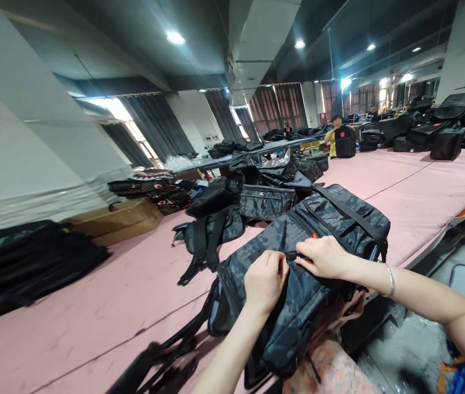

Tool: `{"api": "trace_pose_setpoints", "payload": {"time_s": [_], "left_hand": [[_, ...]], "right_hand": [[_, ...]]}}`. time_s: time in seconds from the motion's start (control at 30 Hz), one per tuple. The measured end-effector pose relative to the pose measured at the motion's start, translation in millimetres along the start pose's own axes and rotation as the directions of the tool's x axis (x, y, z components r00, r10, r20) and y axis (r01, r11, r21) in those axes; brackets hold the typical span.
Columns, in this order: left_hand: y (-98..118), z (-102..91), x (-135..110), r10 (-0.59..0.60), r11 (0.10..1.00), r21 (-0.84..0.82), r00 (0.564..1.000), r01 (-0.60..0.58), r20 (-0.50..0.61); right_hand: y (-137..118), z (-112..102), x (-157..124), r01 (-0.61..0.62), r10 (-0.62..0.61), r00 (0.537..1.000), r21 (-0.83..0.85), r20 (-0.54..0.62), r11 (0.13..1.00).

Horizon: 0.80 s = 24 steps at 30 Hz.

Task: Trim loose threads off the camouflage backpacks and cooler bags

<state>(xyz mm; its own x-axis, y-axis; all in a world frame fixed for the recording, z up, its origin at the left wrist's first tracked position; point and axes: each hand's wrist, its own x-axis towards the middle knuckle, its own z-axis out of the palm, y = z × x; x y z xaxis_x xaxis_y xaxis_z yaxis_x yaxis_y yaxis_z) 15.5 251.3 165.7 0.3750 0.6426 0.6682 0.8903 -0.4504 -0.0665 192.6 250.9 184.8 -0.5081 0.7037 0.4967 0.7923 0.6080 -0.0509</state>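
Note:
A dark camouflage backpack (322,219) lies on the pink table (92,312) right in front of me. My left hand (264,280) is closed and grips the backpack fabric beside a zipper line. My right hand (326,255), with a silver bracelet on its wrist, pinches something small at the zipper, near a small red tag (313,236). The two hands sit close together on the top of the bag. Black straps (166,355) hang off the backpack toward the near table edge.
More dark bags (232,210) lie behind on the table, and a black pile (22,262) sits at the left beside a cardboard box (121,219). Far off a person in yellow (333,137) stands by a black bag. The table edge runs along the right.

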Motion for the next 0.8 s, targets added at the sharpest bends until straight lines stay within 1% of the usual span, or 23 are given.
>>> {"api": "trace_pose_setpoints", "payload": {"time_s": [0.07,0.13,0.17,0.23,0.3,0.37,0.4,0.43,0.47,0.5,0.53,0.57,0.6,0.63,0.7,0.77,0.8], "left_hand": [[1.6,-0.1,-0.4,0.024,0.999,0.028,1.0,-0.024,0.004],[0.5,-0.9,0.1,0.009,1.0,0.008,1.0,-0.009,0.002],[-1.5,-1.8,0.6,-0.027,0.999,-0.033,1.0,0.027,-0.001],[-8.5,-4.4,1.5,-0.163,0.973,-0.163,0.987,0.163,0.008],[-17.8,-8.1,1.3,-0.33,0.891,-0.315,0.943,0.327,0.046],[-26.8,-12.3,-0.6,-0.473,0.759,-0.471,0.878,0.449,0.076],[-30.3,-14.1,-2.1,-0.512,0.691,-0.548,0.854,0.471,0.09],[-33.1,-15.8,-3.8,-0.522,0.638,-0.613,0.847,0.466,0.101],[-35.2,-17.0,-5.5,-0.502,0.616,-0.652,0.859,0.441,0.107],[-36.7,-17.7,-6.9,-0.451,0.634,-0.658,0.886,0.405,0.111],[-37.6,-17.9,-7.8,-0.378,0.688,-0.628,0.919,0.363,0.117],[-38.1,-17.5,-8.2,-0.296,0.764,-0.562,0.946,0.316,0.129],[-38.4,-16.7,-7.8,-0.223,0.842,-0.469,0.963,0.267,0.149],[-38.5,-15.5,-6.7,-0.161,0.905,-0.365,0.971,0.217,0.176],[-38.2,-12.6,-2.9,-0.062,0.978,-0.178,0.972,0.104,0.227],[-37.7,-10.0,1.8,0.052,0.998,-0.041,0.968,-0.043,0.246],[-37.5,-8.9,3.9,0.125,0.991,0.011,0.96,-0.132,0.251]], "right_hand": [[-1.4,0.9,0.9,0.013,-0.013,1.0,-0.004,0.007,1.0],[-1.2,2.7,1.5,0.017,-0.017,1.0,0.003,0.005,1.0],[-0.6,3.5,1.8,0.009,-0.009,1.0,0.013,0.0,1.0],[1.3,4.5,2.2,-0.025,0.026,0.999,0.058,-0.019,0.998],[3.3,5.1,2.6,-0.066,0.073,0.996,0.131,-0.046,0.989],[4.9,6.0,2.9,-0.098,0.116,0.99,0.21,-0.077,0.973],[5.3,7.0,3.1,-0.114,0.14,0.986,0.245,-0.094,0.963],[5.6,8.2,3.2,-0.13,0.166,0.98,0.276,-0.112,0.952],[5.8,9.6,3.4,-0.143,0.189,0.974,0.305,-0.128,0.941],[5.8,11.0,3.5,-0.154,0.211,0.967,0.331,-0.143,0.931],[5.8,12.4,3.6,-0.162,0.23,0.96,0.356,-0.158,0.92],[5.8,13.5,3.6,-0.166,0.246,0.954,0.38,-0.173,0.91],[5.7,14.3,3.7,-0.169,0.262,0.947,0.406,-0.187,0.898],[5.7,14.7,3.7,-0.17,0.277,0.94,0.432,-0.199,0.886],[5.7,14.5,3.7,-0.167,0.3,0.929,0.477,-0.217,0.863],[5.9,13.9,3.6,-0.164,0.315,0.921,0.504,-0.231,0.848],[6.1,13.7,3.6,-0.162,0.322,0.917,0.514,-0.237,0.842]]}}
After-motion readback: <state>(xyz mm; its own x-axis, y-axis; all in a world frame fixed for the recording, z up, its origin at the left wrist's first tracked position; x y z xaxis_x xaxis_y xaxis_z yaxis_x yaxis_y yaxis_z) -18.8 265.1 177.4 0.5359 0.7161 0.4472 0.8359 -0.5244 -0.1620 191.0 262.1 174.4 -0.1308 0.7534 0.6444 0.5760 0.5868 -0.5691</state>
